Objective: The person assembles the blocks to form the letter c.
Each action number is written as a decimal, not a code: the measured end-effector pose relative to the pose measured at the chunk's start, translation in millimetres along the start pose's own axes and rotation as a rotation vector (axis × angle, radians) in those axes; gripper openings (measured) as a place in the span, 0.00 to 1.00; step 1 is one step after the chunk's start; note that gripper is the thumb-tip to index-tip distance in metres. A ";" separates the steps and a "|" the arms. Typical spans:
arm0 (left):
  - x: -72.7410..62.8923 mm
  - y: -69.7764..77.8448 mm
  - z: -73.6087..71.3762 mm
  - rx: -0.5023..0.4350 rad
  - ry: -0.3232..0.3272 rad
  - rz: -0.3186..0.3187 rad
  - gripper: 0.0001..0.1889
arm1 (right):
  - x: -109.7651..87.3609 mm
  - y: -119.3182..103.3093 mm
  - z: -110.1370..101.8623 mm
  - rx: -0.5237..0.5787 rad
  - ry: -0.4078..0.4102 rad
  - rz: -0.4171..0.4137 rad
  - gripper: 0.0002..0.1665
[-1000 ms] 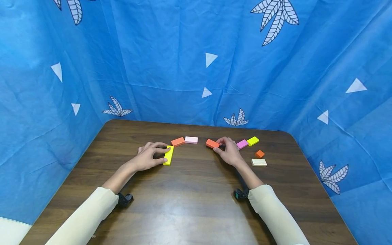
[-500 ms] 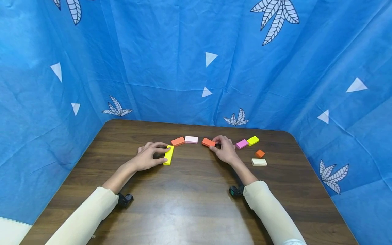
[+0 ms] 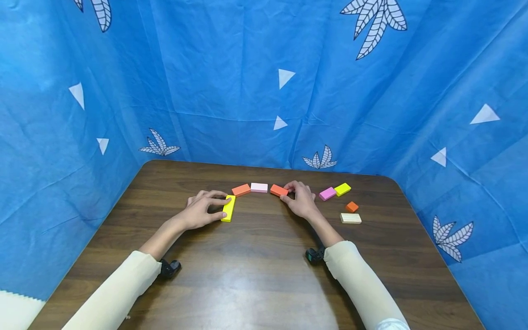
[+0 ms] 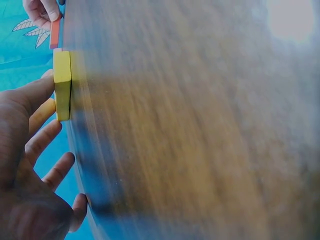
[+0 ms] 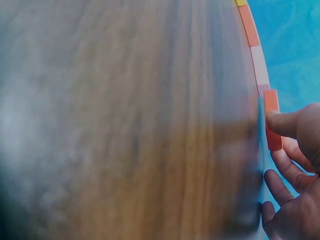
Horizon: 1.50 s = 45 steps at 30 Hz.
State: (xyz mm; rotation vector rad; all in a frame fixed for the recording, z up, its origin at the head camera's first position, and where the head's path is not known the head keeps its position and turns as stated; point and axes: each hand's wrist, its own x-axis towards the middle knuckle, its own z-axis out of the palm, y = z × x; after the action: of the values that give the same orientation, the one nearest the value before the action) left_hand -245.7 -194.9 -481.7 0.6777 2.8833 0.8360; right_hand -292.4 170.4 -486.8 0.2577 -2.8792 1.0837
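My left hand (image 3: 202,211) pinches a yellow rectangular block (image 3: 229,208) between thumb and fingers at the left of the table. Past its far end lies a light orange block (image 3: 241,189), with a pale pink block (image 3: 259,187) end to end on its right. My right hand (image 3: 302,200) grips a red-orange block (image 3: 278,190) just right of the pale pink one, a small gap showing between them. In the right wrist view, the thumb lies on the near face of that red-orange block (image 5: 271,120), the other fingers lower and partly behind it.
Right of my right hand lie a pink block (image 3: 327,194) and a second yellow block (image 3: 343,189), ends together. Nearer are a small orange block (image 3: 352,207) and a cream grooved block (image 3: 350,218). Blue curtains (image 3: 206,91) surround the dark wooden table (image 3: 239,284).
My right hand has slid left with the red-orange block, narrowing the gap to the pale pink block. The left hand keeps its hold on the yellow block, practically still.
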 end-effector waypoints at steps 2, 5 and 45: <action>-0.2 -0.5 -0.3 0.001 0.000 -0.001 0.28 | 1.2 -0.9 0.8 -0.001 -0.003 0.001 0.19; -0.7 -0.9 -0.9 0.003 0.000 -0.003 0.28 | 2.7 -0.9 2.3 -0.009 -0.005 0.003 0.19; 0.4 -2.7 -0.7 0.014 -0.008 -0.006 0.28 | 4.3 -4.0 7.6 -0.027 -0.004 0.013 0.25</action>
State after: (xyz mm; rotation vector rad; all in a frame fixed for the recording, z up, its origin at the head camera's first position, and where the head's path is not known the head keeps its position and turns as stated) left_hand -247.2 -197.1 -482.5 0.6722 2.8852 0.8119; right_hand -295.9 161.8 -489.4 0.2404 -2.9014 1.0461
